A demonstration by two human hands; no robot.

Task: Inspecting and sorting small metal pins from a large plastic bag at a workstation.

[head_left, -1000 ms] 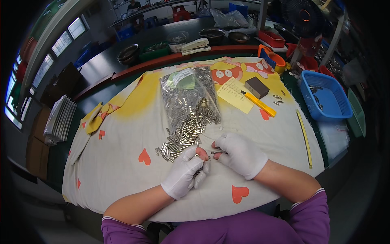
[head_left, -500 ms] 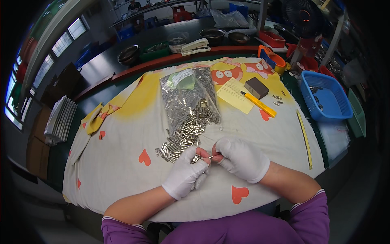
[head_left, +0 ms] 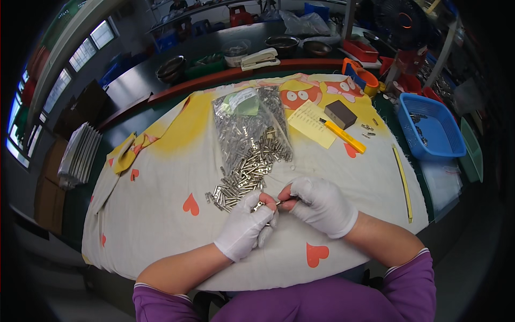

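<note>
My left hand (head_left: pixel 247 222), in a white glove with bare fingertips, is closed round some small silvery metal pieces (head_left: pixel 258 206). Close beside it, my right hand (head_left: pixel 321 205), gloved the same way, pinches thumb against forefinger at a thin metal piece (head_left: pixel 279 203) between the two hands. Its exact shape is too small to make out. Just beyond my left hand lies a heap of slim metal parts (head_left: pixel 241 181), spilling from a clear plastic bag (head_left: pixel 236 137) filled with more of them.
A patterned cloth (head_left: pixel 155 225) covers the work surface. Farther right lie a yellow note (head_left: pixel 314 126), a dark block (head_left: pixel 340 114), a yellow utility knife (head_left: pixel 346 137) and several loose parts. A blue basket (head_left: pixel 429 154) stands at the right, beyond a yellow strip (head_left: pixel 401 185). Bowls and a stapler (head_left: pixel 260 59) sit behind.
My right hand has shifted slightly, its fingers changing their pinch at the thin metal piece. The left hand has barely moved. The view has shifted a little.
</note>
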